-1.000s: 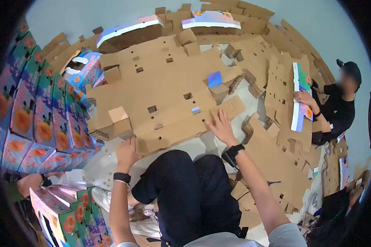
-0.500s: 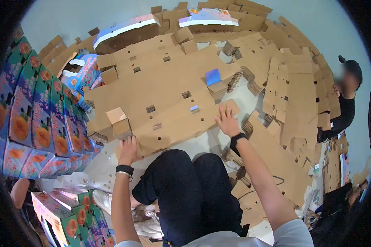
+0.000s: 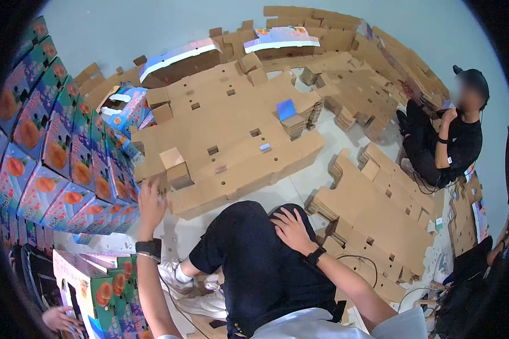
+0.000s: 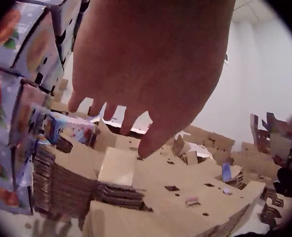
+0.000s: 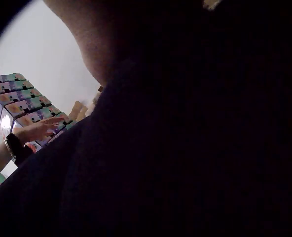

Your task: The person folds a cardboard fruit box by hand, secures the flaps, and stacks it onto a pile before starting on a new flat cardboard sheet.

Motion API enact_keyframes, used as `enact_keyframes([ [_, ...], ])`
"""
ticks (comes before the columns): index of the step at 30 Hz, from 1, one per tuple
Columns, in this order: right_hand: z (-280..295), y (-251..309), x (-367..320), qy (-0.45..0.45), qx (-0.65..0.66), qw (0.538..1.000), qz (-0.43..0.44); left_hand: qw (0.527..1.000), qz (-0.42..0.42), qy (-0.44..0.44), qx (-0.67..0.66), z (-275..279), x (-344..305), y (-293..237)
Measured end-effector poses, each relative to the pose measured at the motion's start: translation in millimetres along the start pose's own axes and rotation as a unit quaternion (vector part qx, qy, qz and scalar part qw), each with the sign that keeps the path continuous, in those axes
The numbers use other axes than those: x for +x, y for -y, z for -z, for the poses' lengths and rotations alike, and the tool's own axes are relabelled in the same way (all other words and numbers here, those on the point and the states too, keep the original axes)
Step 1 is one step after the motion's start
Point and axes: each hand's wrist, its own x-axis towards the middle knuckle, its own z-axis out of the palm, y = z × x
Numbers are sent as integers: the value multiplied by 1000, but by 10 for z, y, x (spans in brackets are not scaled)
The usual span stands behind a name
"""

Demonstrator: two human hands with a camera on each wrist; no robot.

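Note:
A broad stack of flattened cardboard boxes (image 3: 203,124) lies in front of me, brown side up, with slots and small round holes. My left hand (image 3: 151,202) is at its near left corner, beside a raised flap (image 3: 176,164). In the left wrist view that hand (image 4: 151,64) has its fingers extended over the stack, holding nothing. My right hand (image 3: 293,230) rests with spread fingers on the dark trousers (image 3: 249,265) at my knee. The right wrist view is mostly dark cloth.
Printed fruit boxes (image 3: 56,152) are piled high at left, with more printed boxes (image 3: 99,288) at lower left. Another cardboard stack (image 3: 379,220) lies to the right. A person in black (image 3: 464,130) sits beyond it. A cable (image 3: 373,265) loops near my right forearm.
My right hand has left the cardboard's front edge for my knee. My left hand has come off the near corner, moving left and up. The seated person's hand no longer touches printed cardboard.

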Motion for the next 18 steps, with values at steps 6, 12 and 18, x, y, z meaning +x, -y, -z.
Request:
enact_keyframes([
  [6,-109,103,-70,-42,7,999,-19,991,-35,-115,59,-321,854,-107],
  [12,136,-78,233,20,47,999,-9,989,-28,-89,118,-706,1186,-320],
  [18,1124,-780,1863,-195,-26,980,-34,988,121,56,82,-743,1007,-142],
])
